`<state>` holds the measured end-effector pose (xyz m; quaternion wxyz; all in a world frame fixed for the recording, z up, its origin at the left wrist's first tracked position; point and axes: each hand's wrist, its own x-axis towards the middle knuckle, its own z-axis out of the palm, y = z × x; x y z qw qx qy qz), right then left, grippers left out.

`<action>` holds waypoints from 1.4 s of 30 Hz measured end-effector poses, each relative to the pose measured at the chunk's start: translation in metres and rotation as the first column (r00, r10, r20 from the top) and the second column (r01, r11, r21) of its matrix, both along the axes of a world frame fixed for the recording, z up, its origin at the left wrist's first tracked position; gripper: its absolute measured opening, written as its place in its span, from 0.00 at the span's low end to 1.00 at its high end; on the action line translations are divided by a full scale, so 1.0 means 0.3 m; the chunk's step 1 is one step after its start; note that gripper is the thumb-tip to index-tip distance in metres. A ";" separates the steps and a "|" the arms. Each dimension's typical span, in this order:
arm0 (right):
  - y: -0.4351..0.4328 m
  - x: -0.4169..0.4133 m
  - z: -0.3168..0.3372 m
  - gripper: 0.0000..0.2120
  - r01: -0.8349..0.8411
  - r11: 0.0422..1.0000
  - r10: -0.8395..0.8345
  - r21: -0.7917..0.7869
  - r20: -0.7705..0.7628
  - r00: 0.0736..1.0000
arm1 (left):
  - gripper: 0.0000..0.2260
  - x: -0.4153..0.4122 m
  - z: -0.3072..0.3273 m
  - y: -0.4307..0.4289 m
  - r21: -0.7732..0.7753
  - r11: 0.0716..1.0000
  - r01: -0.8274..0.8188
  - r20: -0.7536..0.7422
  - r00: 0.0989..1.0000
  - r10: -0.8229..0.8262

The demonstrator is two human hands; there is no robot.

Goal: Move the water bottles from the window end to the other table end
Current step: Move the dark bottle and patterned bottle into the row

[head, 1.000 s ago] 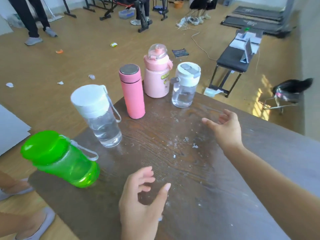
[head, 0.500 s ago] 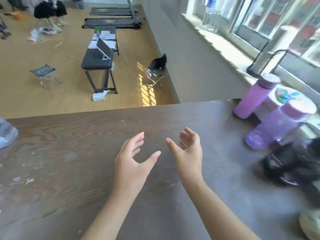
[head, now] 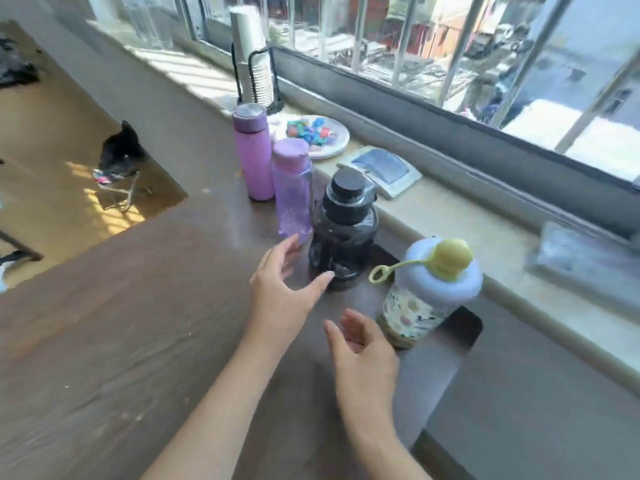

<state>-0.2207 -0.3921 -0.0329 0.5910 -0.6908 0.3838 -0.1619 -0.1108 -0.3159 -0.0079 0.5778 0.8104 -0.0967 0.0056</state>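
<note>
Both empty, spread hands have reached the black bottle, crowded between purple bottle and patterned bottle.

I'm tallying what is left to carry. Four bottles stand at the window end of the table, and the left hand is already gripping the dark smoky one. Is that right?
Not quite. The head view shows the open left hand beside the dark smoky bottle with the black cap, not gripping it. Four bottles do stand there.
</note>
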 end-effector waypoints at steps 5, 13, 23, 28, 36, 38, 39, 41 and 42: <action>-0.078 -0.108 -0.002 0.17 0.282 0.956 -0.287 -0.077 -0.068 0.955 | 0.38 0.002 -0.018 -0.135 0.066 0.998 0.013 -0.026 1.000 -0.012; -0.199 -0.093 -0.017 0.38 0.229 0.947 -0.223 -0.223 0.053 0.973 | 0.11 0.017 0.012 -0.185 0.063 0.990 -0.130 -0.039 0.990 0.132; -0.158 -0.012 0.016 0.30 0.100 0.981 -0.092 -0.164 0.057 0.994 | 0.07 0.040 0.020 -0.085 -0.068 0.991 -0.114 -0.084 0.990 0.109; -0.028 0.055 0.053 0.27 -0.047 0.982 0.065 -0.184 0.097 0.993 | 0.09 -0.021 0.009 0.141 -0.122 0.964 -0.235 -0.094 0.970 0.225; 0.398 0.158 0.103 0.23 -0.306 0.921 0.348 -0.242 0.152 0.925 | 0.05 -0.197 0.045 0.732 -0.052 0.790 -0.611 -0.041 0.792 0.609; 0.540 0.174 0.102 0.23 -0.386 0.886 0.431 -0.257 0.153 0.889 | 0.05 -0.263 0.051 0.887 -0.046 0.742 -0.669 -0.036 0.743 0.668; 0.611 0.179 0.100 0.23 -0.431 0.868 0.474 -0.249 0.153 0.867 | 0.05 -0.302 0.056 0.960 -0.035 0.715 -0.698 -0.036 0.716 0.697; 0.756 0.186 0.105 0.23 -0.526 0.821 0.561 -0.220 0.150 0.814 | 0.07 -0.390 0.070 1.098 -0.011 0.662 -0.749 -0.033 0.662 0.749; 0.829 0.191 0.109 0.24 -0.575 0.791 0.606 -0.208 0.146 0.782 | 0.08 -0.438 0.075 1.163 -0.001 0.636 -0.771 -0.036 0.636 0.771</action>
